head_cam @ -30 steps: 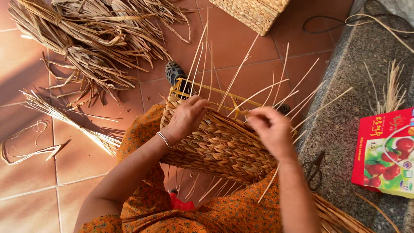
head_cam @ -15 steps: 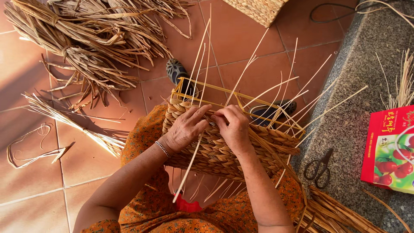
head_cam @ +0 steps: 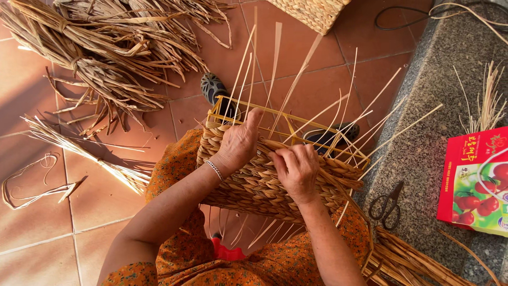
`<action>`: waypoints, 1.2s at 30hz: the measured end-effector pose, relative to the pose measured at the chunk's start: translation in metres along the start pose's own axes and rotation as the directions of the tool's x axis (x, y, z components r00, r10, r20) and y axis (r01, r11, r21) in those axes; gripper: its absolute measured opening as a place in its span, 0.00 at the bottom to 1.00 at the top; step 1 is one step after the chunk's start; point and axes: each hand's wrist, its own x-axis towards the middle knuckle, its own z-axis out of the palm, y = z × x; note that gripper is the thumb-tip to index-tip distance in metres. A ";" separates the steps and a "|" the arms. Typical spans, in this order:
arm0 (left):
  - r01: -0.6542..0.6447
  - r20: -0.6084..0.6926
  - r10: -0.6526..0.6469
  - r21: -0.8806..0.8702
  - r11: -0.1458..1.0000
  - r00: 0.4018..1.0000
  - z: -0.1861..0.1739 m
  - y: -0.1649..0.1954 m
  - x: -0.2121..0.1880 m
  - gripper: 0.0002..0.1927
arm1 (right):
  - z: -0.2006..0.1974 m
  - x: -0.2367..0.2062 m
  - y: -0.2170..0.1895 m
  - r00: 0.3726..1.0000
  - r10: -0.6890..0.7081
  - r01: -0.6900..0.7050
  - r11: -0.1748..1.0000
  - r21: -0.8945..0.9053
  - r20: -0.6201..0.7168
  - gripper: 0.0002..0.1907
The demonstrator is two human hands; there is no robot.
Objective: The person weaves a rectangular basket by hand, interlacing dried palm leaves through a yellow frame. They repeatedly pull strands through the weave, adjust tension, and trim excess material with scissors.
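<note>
Tiled floor (head_cam: 42,233), terracotta, bearing all that follows. Heap of dried rush bundles (head_cam: 100,58), upper left, loosely tied, well apart from the work. Half-woven basket (head_cam: 264,180), resting on the person's lap over an orange patterned garment, side wall turned upward; braided rows of twisted fibre finished on the near part, pale flat stakes (head_cam: 275,63) fanning out unwoven beyond a yellow frame at the rim. Grey stone surface (head_cam: 423,148), right, carrying a red printed box (head_cam: 473,180) and black scissors (head_cam: 388,204) just beside the basket. Second woven basket (head_cam: 317,13), top edge, partly out of view. Loose bundle of thin straws (head_cam: 79,153), left of the lap. Left hand (head_cam: 238,143), bracelet at the wrist, laid flat on the upper weave, fingers spread and pressing, thumb raised along a stake; it holds the wall rather than clasping anything. Right hand (head_cam: 296,169), fingers curled closed over the working strand at the newest row; the strand itself is mostly hidden beneath them. Handling note, as a judgement: the row seats best if the left hand keeps firm downward pressure while the right draws the strand snug against the previous row, stakes kept evenly spaced.
</note>
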 end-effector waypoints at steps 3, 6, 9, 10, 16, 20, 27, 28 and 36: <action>-0.053 0.029 0.051 0.110 0.992 0.998 0.001 0.000 0.000 0.37 | -0.002 -0.018 0.007 0.990 0.008 0.007 0.994 -0.106 0.141 0.15; -0.101 -0.007 0.109 0.326 0.940 0.994 0.004 -0.002 0.000 0.32 | 0.003 -0.030 0.015 0.991 -0.015 0.035 0.987 -0.154 0.130 0.09; -0.243 0.030 0.255 0.426 0.872 0.966 0.007 -0.005 0.003 0.09 | 0.005 -0.039 0.020 0.987 -0.003 0.024 0.991 -0.132 0.159 0.07; -0.259 0.154 0.212 0.437 0.861 0.965 0.007 -0.005 0.004 0.09 | 0.005 -0.042 0.020 0.987 -0.015 0.034 0.993 -0.117 0.162 0.06; -0.150 0.590 -0.116 0.383 0.911 0.799 0.005 0.003 0.024 0.04 | 0.007 -0.060 -0.001 0.962 -0.080 0.084 0.996 -0.003 0.260 0.06; -0.264 0.509 0.102 0.257 0.930 0.855 -0.001 0.001 0.021 0.10 | -0.003 -0.059 -0.005 0.927 0.148 -0.205 0.969 0.137 0.345 0.05; -0.305 0.249 0.319 -0.095 0.948 0.914 -0.019 -0.008 0.009 0.21 | -0.038 -0.010 0.022 0.949 0.241 -0.225 0.970 -0.095 0.205 0.10; -0.283 0.271 0.300 -0.101 0.954 0.915 -0.021 -0.006 0.009 0.22 | -0.037 -0.003 0.019 0.983 0.138 -0.121 0.982 -0.144 0.119 0.09; -0.091 0.403 0.102 -0.046 0.995 0.909 -0.028 0.020 0.015 0.26 | -0.036 0.033 0.008 0.980 -0.187 0.199 0.929 -0.312 0.068 0.08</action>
